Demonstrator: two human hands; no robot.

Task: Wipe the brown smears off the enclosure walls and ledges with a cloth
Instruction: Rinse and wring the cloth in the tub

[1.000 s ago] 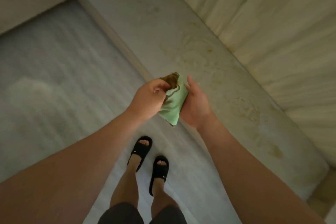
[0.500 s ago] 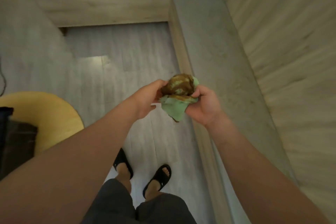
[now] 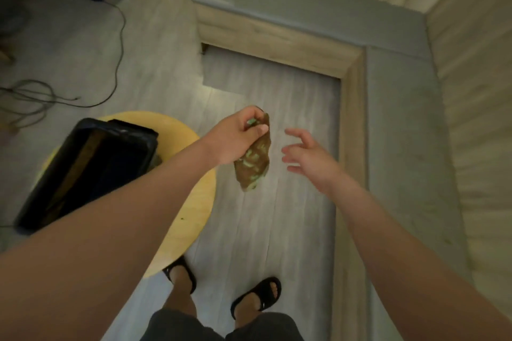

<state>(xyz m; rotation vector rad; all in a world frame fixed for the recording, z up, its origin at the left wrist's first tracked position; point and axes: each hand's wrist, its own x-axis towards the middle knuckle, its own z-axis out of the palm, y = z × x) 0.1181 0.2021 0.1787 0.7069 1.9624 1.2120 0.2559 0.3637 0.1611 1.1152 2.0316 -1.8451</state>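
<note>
Head view: a person is standing inside a wood-trimmed enclosure, looking down past both forearms.
Left hand (image 3: 235,137): its grip is pinching the top edge of the cloth (image 3: 253,159) between thumb and curled fingers, holding the mess clear of the body.
Cloth: hanging free in mid-air above the floor (image 3: 277,230), between the two hands. It is showing almost all brown with only flecks of green, and is held by one edge, likely so the dirty face is touching nothing.
Right hand (image 3: 307,159): hovering just beside the cloth without touching it, its grip spread and holding nothing. It is judged to be ready to catch or refold the hanging end.
Ledge (image 3: 401,147): running grey along the right, under the pale plank wall (image 3: 476,119). Faint marks low on it are too dim to call smears.
Yellow surface (image 3: 194,216): sitting at the left and carrying a black bin (image 3: 83,171), apparently parked within reach of the work. The bin's contents are not readable.
Cables (image 3: 116,44): trailing over the floor beyond the enclosure, well apart from the hands.
Sandals (image 3: 260,293): black, standing on the floor beneath the cloth.
Step in hand: judged to be a break from wiping, since the cloth is looking too loaded to clean more without a fresh face or a swap.
Risk: the dangling end could be brushing floor or leg and spreading brown.
</note>
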